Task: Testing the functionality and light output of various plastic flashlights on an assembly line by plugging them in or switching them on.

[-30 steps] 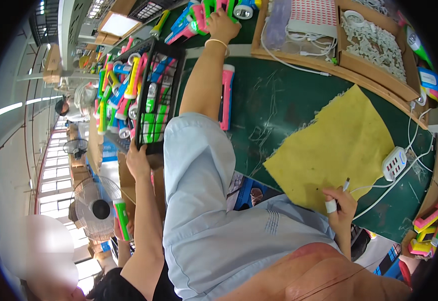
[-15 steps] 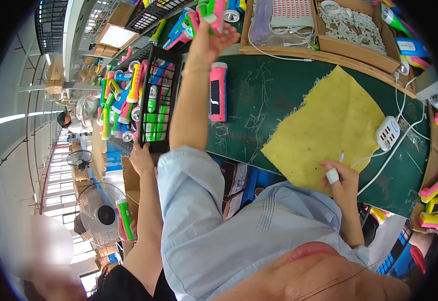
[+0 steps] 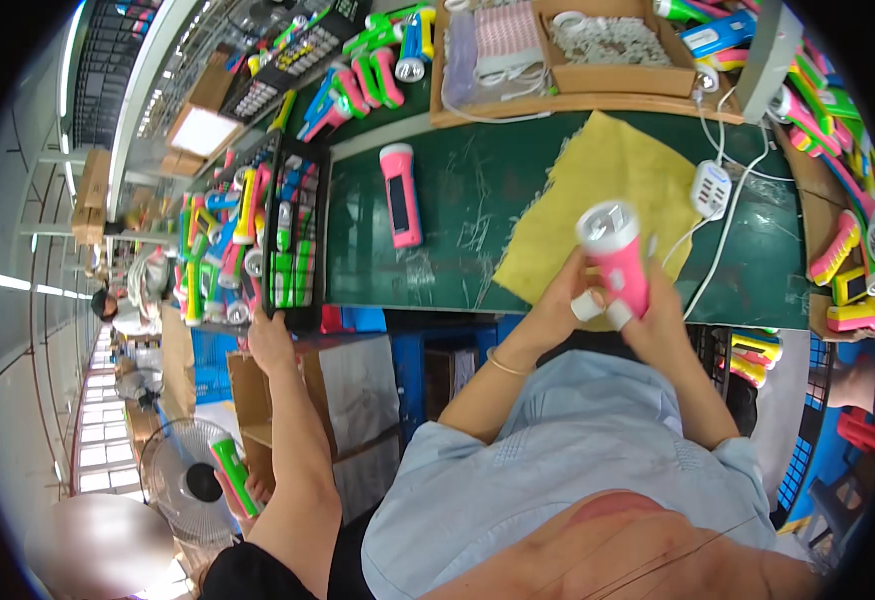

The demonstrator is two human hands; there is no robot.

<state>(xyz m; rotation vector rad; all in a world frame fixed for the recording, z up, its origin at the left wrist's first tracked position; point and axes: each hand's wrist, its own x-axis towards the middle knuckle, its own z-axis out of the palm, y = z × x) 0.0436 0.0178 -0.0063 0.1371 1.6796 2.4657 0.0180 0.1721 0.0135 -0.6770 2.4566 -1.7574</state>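
Note:
A pink flashlight point(image 3: 625, 275) with a white head stands upright, lens end up, between my two hands above the yellow cloth point(image 3: 557, 215). My left hand point(image 3: 560, 298) is closed on its left side. My right hand point(image 3: 659, 318) wraps the right side of the body. White wrappings cover both my thumbs. Near my right fingers rises the white tip of a charging cable point(image 3: 652, 243); whether those fingers hold the cable, I cannot tell. Another pink flashlight point(image 3: 400, 197) with a dark panel lies to the left on the green table point(image 3: 457, 225).
At left, a co-worker's hand point(image 3: 272, 340) grips a black crate point(image 3: 302, 235) of colourful flashlights; their other hand holds a green flashlight point(image 3: 229, 470). A white multi-port charger point(image 3: 710, 188) with cables sits right of the cloth. Behind it, a cardboard box point(image 3: 617, 80) holds small white parts. More flashlights are heaped at far right.
My left hand has come back from the flashlights at the far left to the cloth, bringing a pink flashlight. My right hand has joined it there. The view has shifted.

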